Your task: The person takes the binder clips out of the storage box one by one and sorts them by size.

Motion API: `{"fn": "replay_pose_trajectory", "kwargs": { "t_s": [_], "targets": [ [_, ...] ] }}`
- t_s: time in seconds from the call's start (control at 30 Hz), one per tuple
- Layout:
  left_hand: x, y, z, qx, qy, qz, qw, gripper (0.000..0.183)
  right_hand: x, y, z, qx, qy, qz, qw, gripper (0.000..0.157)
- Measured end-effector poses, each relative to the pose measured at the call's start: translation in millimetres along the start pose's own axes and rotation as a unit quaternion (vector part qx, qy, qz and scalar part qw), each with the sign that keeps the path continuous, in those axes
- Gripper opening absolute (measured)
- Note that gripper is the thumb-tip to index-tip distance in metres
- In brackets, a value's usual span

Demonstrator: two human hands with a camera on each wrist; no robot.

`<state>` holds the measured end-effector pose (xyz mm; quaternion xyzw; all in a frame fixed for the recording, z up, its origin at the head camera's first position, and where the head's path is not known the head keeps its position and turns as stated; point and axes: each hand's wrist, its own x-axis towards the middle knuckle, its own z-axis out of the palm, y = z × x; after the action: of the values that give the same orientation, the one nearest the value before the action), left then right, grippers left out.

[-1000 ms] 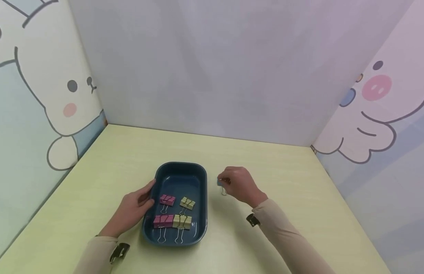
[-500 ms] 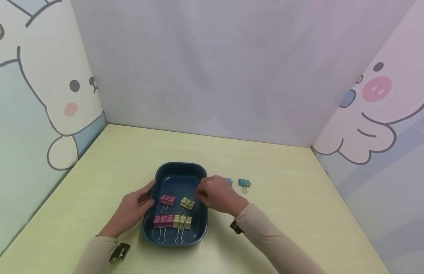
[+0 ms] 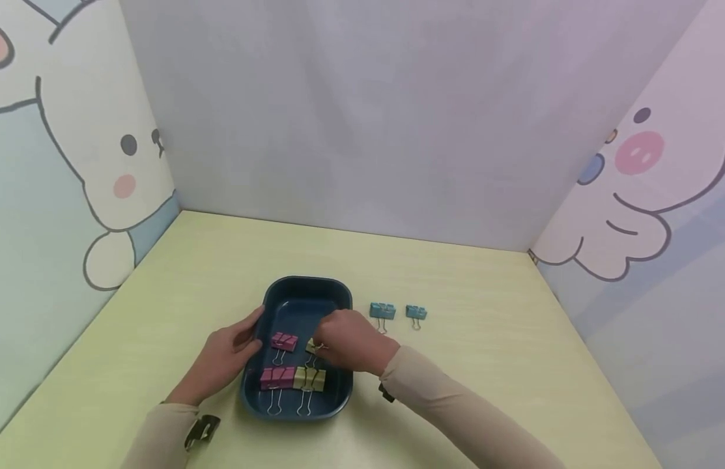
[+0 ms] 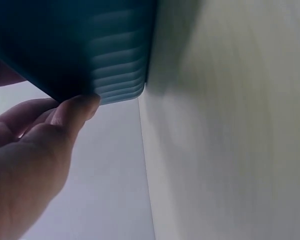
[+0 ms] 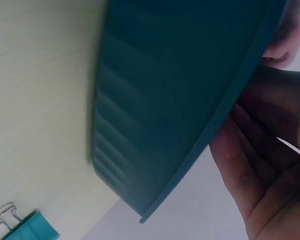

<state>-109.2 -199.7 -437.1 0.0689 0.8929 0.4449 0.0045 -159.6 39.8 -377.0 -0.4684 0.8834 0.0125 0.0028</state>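
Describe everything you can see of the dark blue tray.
The dark blue tray is oblong, with rounded corners, a thin rim and ridged outer walls; glossy inside, it may be plastic. It sits open side up on the pale yellow table, long sides running away from the person. Two pink binder clips and two yellow binder clips lie inside. The left hand holds its left side; the right hand reaches over its right rim.

Room over far end of tray; binder clips crowd near end; right hand blocks right side.
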Motion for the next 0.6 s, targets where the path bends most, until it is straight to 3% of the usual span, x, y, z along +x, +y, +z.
{"fn": "replay_pose_trajectory", "kwargs": {
  "t_s": [0.6],
  "targets": [
    [0.4, -1.1, -0.9, 0.000, -0.003, -0.007, 1.0000, 0.061, 11.0, -1.3, 17.2, -0.039, -0.010, 0.021, 0.999, 0.013]
  ]
}}
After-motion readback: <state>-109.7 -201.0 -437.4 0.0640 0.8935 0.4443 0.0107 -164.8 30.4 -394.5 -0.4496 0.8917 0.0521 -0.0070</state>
